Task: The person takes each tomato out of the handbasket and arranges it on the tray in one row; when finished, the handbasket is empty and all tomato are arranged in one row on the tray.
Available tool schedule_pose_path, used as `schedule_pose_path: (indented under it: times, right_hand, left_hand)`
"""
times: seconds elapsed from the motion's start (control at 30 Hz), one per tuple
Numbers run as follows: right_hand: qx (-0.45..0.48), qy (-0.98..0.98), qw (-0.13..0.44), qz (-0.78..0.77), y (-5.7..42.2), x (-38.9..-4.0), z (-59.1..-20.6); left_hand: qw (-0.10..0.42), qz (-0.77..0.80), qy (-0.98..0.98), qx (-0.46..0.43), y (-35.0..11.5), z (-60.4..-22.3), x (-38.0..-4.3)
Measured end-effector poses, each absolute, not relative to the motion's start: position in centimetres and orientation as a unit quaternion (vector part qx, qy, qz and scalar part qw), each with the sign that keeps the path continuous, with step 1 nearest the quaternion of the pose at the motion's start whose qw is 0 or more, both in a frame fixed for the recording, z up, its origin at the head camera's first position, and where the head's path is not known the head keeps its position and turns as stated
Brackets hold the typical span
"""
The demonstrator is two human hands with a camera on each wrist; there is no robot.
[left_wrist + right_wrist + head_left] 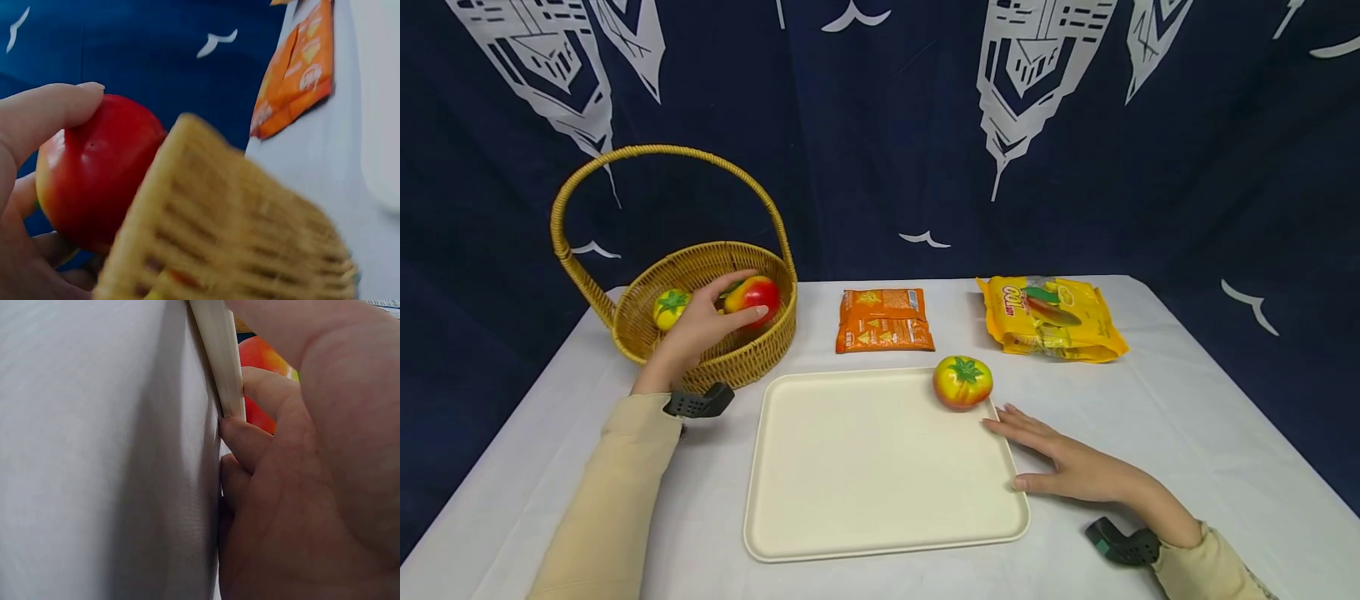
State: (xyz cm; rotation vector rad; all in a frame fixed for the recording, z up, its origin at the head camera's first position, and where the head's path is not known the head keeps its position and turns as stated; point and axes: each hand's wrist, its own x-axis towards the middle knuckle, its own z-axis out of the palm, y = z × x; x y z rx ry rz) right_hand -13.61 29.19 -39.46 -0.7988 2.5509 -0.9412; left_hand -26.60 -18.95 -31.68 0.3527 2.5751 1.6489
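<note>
My left hand (pixel 700 321) reaches over the near rim of a wicker basket (pixel 751 360) and holds a red and yellow mango-like fruit (pixel 760 293) between thumb and fingers. In the left wrist view, the red fruit (pixel 109 169) is up beside the basket's woven wall (pixel 231 206). A yellow fruit with green leaves (pixel 668 307) lies in the basket. My right hand (pixel 1067 462) rests at the right edge of a cream tray (pixel 880 475), its fingers extended and its thumb at the rim. A yellow-red tomato-like fruit (pixel 962 383) sits at the tray's far right corner.
Behind the tray lies an orange snack packet (pixel 885 321). A yellow bag (pixel 1051 318) with a mango picture is at the back right. The basket's tall handle (pixel 673 151) arches above it. A dark blue curtain (pixel 880 167) hangs behind the white-covered table (pixel 700 517).
</note>
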Motion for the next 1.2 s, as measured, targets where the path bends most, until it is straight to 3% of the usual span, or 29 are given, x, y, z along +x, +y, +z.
schedule_pose_path:
  times: [0.27,0.57,0.83,1.2]
  right_hand:
    - [-0.274,0.890,0.154,-0.329,29.1,-13.6,-39.4]
    - [-0.278,0.889,0.153,-0.329,29.2,-13.6,-39.5]
    - [-0.275,0.889,0.159,-0.329,29.2,-13.6,-39.4]
    - [-0.272,0.891,0.160,-0.325,29.2,-13.6,-39.4]
  left_hand:
    - [-0.002,0.542,0.823,0.168,-15.1,-31.6,-24.9]
    - [0.033,0.509,0.811,0.287,-8.7,-33.9,-24.0]
    - [0.087,0.466,0.826,0.306,-4.9,-36.3,-24.2]
    - [0.055,0.440,0.825,0.350,-3.2,-38.1,-24.4]
